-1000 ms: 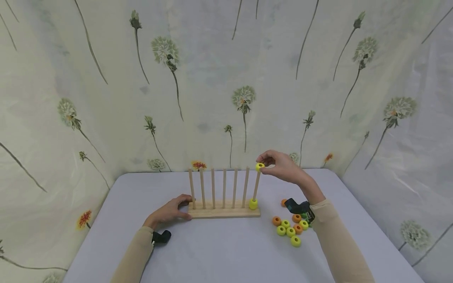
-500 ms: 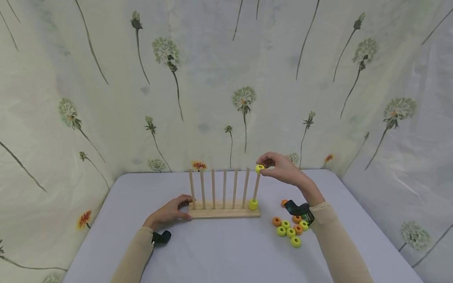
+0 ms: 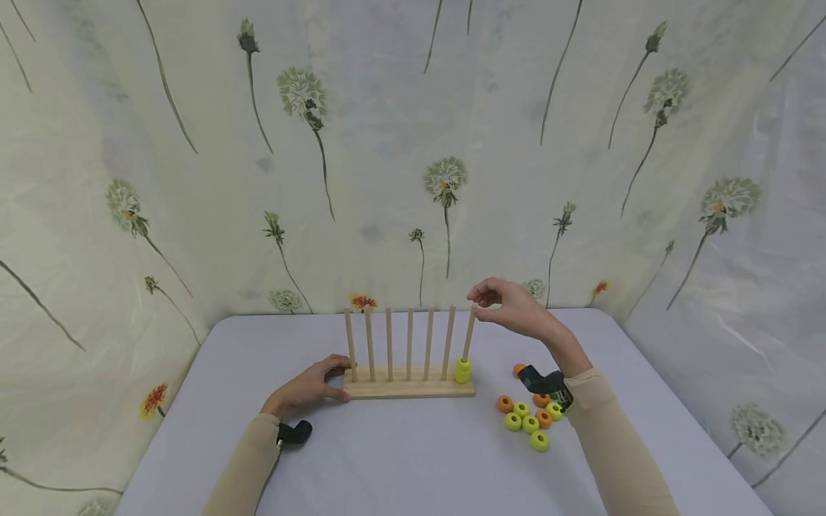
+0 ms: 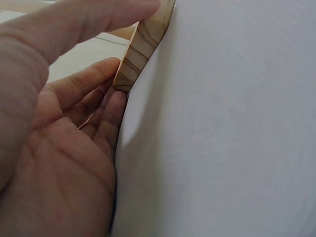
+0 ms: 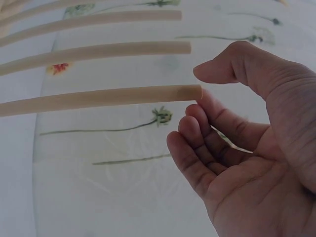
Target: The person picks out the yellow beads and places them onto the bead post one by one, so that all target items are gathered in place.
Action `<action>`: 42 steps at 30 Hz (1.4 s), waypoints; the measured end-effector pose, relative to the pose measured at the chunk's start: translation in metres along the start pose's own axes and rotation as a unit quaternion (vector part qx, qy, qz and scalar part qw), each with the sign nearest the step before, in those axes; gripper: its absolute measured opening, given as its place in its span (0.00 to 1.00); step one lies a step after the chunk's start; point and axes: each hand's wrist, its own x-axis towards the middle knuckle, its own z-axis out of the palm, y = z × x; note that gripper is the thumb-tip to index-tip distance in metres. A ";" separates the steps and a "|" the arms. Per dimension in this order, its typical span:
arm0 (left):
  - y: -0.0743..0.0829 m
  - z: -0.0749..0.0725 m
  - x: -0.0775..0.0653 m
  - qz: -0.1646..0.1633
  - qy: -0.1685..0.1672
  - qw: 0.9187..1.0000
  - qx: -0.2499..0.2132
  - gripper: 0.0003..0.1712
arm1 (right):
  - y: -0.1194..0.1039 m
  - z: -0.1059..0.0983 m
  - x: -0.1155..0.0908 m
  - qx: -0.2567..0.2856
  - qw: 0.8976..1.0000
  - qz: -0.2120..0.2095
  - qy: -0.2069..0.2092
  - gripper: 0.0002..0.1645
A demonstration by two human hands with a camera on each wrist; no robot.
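A wooden peg rack [image 3: 408, 390] with a row of upright pegs stands on the table. My left hand [image 3: 308, 385] holds the left end of its base, thumb at the front and fingers behind; the left wrist view shows the wooden base end [image 4: 140, 52] between them. Two yellow beads [image 3: 462, 370] sit stacked at the bottom of the rightmost peg [image 3: 468, 337]. Beside that peg's tip is my right hand [image 3: 516, 309], with thumb and index finger parted and nothing between them. In the right wrist view the bare peg end [image 5: 190, 92] lies by the fingertips.
Several loose yellow beads [image 3: 539, 441] and orange beads [image 3: 505, 404] lie right of the rack, partly hidden by the right wrist camera [image 3: 540, 380]. A green piece shows beneath it. A flowered curtain [image 3: 374, 179] hangs behind the white table [image 3: 413, 459].
The yellow bead pinched at the rightmost peg's top has been let go and has dropped onto the lower bead. My right fingers have parted; the left hand has stayed still.
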 end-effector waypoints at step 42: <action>0.002 -0.002 -0.003 0.011 -0.008 1.000 -0.004 0.40 | 0.009 -0.012 -0.022 -0.007 1.000 0.002 0.024 0.18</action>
